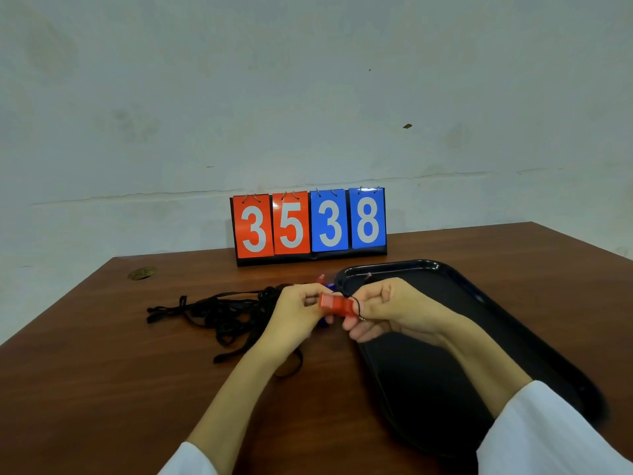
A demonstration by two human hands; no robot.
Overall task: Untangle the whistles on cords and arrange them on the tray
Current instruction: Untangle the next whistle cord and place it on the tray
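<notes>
A brown wooden table (102, 389) carries a flip scoreboard (310, 226) reading 35-38 at its far edge, a black tray (404, 389) at right, tangled black cords (219, 313) centre-left and possibly a gouge (142, 273) far left.

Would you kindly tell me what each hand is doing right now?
Left hand: grips the red plastic whistle.
Right hand: holds the same whistle's other end.

You have one view, worn on your head. It faces forward and tilts down across the counter (102, 389) to the wall (308, 80). It sits close above your left hand (291, 313) and right hand (387, 310), and is wide enough to catch the scoreboard (310, 224) at the far edge.
</notes>
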